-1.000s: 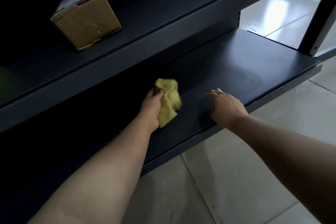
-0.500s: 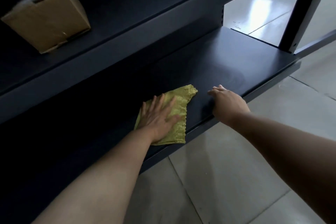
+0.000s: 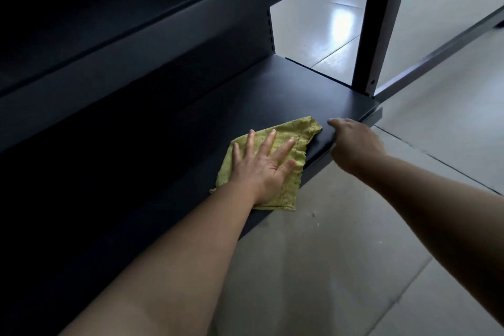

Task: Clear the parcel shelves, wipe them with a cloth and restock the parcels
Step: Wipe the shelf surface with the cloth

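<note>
Cloth [image 3: 300, 136], bunched a second ago, now lies spread under the splayed left hand [image 3: 261, 169] (right hand [image 3: 354, 144] alongside touches the shelf [image 3: 272, 95] edge, grip unclear): wiping is underway.

Dim overall. Bright glare patch on glossy pale tiled floor [image 3: 342, 26], upper right. Dark blue-grey metal shelving [image 3: 245, 106] falls into deep shadow leftward, detail lost. Wide-angle bending at frame edges.

Lower shelf [image 3: 272, 95] open rightward to its end; upright post [image 3: 379, 22] at that corner; upper shelf [image 3: 136, 43] overhangs.
</note>
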